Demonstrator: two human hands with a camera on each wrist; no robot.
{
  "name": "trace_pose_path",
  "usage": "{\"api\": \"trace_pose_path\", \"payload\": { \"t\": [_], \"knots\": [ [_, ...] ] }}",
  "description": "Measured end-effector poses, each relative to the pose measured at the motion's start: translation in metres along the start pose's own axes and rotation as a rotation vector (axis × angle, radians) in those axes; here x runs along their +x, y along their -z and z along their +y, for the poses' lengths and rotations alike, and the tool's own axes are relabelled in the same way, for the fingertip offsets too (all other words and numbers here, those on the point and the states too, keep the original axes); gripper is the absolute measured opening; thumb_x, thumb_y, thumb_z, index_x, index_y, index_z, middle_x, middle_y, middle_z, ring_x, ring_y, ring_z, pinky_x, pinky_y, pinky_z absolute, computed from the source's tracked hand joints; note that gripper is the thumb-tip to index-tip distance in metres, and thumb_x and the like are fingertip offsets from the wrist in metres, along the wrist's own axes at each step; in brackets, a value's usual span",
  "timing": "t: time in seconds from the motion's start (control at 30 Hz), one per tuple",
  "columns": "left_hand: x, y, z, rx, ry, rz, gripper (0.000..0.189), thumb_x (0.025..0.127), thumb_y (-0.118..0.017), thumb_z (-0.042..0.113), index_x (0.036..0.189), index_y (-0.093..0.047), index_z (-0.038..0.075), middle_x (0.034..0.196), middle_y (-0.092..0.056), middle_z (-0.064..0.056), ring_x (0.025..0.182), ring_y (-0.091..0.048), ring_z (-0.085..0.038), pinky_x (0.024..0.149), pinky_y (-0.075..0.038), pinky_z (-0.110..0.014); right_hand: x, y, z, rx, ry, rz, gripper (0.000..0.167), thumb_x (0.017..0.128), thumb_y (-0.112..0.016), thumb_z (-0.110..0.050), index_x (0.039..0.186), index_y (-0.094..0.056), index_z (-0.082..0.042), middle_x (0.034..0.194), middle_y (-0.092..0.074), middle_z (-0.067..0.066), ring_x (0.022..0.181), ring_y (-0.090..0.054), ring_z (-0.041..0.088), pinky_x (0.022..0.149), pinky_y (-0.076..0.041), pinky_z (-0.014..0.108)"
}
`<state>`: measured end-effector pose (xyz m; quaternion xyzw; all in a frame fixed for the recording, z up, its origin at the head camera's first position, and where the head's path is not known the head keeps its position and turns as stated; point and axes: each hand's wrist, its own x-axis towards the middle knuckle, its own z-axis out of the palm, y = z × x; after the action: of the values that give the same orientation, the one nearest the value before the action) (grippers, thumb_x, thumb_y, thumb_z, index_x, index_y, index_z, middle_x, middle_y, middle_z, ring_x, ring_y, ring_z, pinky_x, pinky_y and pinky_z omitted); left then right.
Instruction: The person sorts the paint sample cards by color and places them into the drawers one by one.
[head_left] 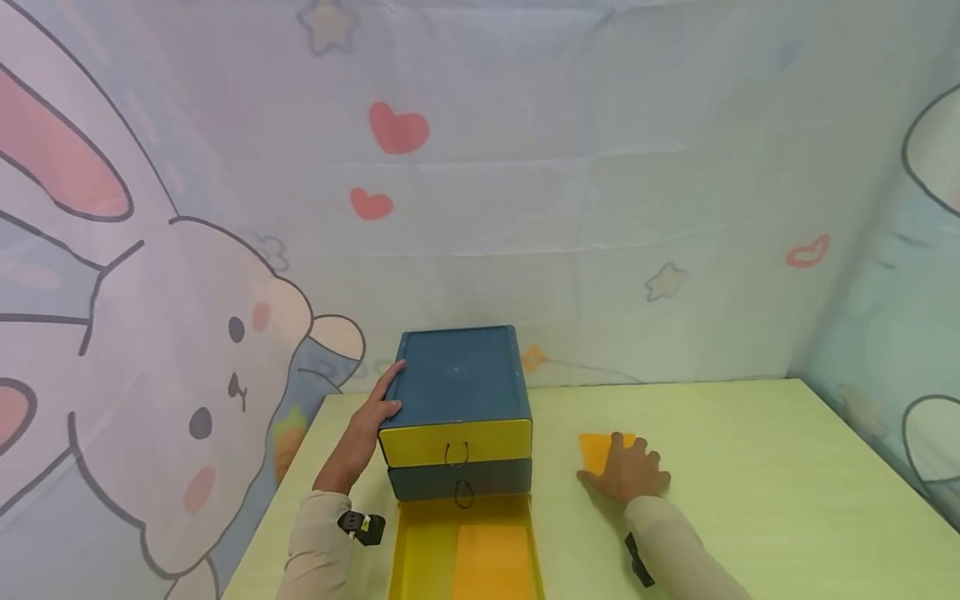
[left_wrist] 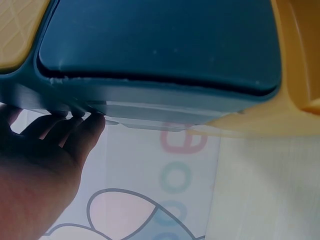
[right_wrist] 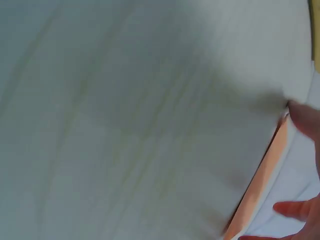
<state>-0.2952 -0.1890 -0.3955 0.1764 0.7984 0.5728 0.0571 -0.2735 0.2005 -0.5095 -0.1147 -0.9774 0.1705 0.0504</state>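
Note:
A small drawer unit with a blue top (head_left: 457,375) stands on the table, its bottom yellow drawer (head_left: 403,546) pulled out at the front. My left hand (head_left: 367,429) rests against the unit's left side, fingertips at the top edge; in the left wrist view its fingers touch the dark blue side (left_wrist: 160,45). To the right of the unit, my right hand (head_left: 630,471) lies spread over a flat orange piece (head_left: 595,450), covering part of it. In the right wrist view, the thumb is right at one end of the piece's long edge (right_wrist: 260,182).
Another flat orange sheet (head_left: 491,558) lies in the pulled-out drawer. Above it, the dark middle drawer and the yellow top drawer (head_left: 427,447) are closed, with loop pulls. The pale green table (head_left: 750,467) meets a printed cloth backdrop (head_left: 600,192) at its far edge.

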Motion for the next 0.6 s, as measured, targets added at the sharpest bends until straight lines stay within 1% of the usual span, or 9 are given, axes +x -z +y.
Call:
{"api": "trace_pose_path", "payload": {
  "t": [0.17, 0.27, 0.37, 0.47, 0.6],
  "knots": [
    [0.001, -0.001, -0.001, 0.001, 0.009, 0.000, 0.054, 0.105, -0.030, 0.041, 0.156, -0.015, 0.053, 0.172, 0.004, 0.003, 0.158, -0.004, -0.040, 0.123, -0.009, -0.069, 0.006, -0.009, 0.002, -0.023, -0.020, 0.004, 0.080, 0.080, -0.075, -0.049, 0.134, -0.047, 0.005, 0.116, -0.055, 0.041, 0.107, -0.053, 0.057, 0.077, -0.050, 0.070],
    [0.001, -0.001, -0.002, 0.002, 0.013, 0.005, 0.055, 0.104, -0.030, 0.041, 0.156, -0.015, 0.054, 0.172, 0.004, 0.004, 0.159, -0.004, -0.039, 0.123, -0.008, -0.070, 0.009, -0.010, 0.005, -0.005, -0.017, 0.004, 0.076, 0.080, -0.074, -0.043, 0.133, -0.047, 0.004, 0.116, -0.054, 0.041, 0.108, -0.052, 0.057, 0.077, -0.049, 0.070],
    [0.001, -0.001, -0.002, 0.003, 0.019, 0.008, 0.055, 0.104, -0.030, 0.040, 0.156, -0.015, 0.053, 0.172, 0.004, 0.004, 0.159, -0.003, -0.040, 0.123, -0.008, -0.070, 0.009, -0.007, 0.007, 0.017, 0.000, -0.019, 0.075, 0.078, -0.072, -0.038, 0.136, -0.046, 0.003, 0.118, -0.053, 0.039, 0.107, -0.050, 0.056, 0.075, -0.048, 0.068],
    [0.000, 0.000, -0.002, 0.005, 0.015, 0.005, 0.055, 0.105, -0.029, 0.041, 0.156, -0.015, 0.052, 0.172, 0.004, 0.003, 0.159, -0.004, -0.040, 0.123, -0.009, -0.069, 0.006, -0.001, 0.007, 0.034, 0.047, -0.038, 0.070, 0.077, -0.071, -0.033, 0.134, -0.049, 0.001, 0.116, -0.052, 0.035, 0.103, -0.049, 0.053, 0.072, -0.048, 0.065],
    [0.000, 0.001, -0.001, 0.012, 0.011, 0.002, 0.054, 0.105, -0.030, 0.042, 0.156, -0.015, 0.053, 0.172, 0.004, 0.003, 0.158, -0.006, -0.040, 0.123, -0.011, -0.069, -0.001, 0.010, 0.003, 0.023, 0.163, -0.033, 0.063, 0.077, -0.075, -0.032, 0.128, -0.056, -0.001, 0.111, -0.055, 0.028, 0.095, -0.050, 0.045, 0.067, -0.049, 0.060]
  ]
}}
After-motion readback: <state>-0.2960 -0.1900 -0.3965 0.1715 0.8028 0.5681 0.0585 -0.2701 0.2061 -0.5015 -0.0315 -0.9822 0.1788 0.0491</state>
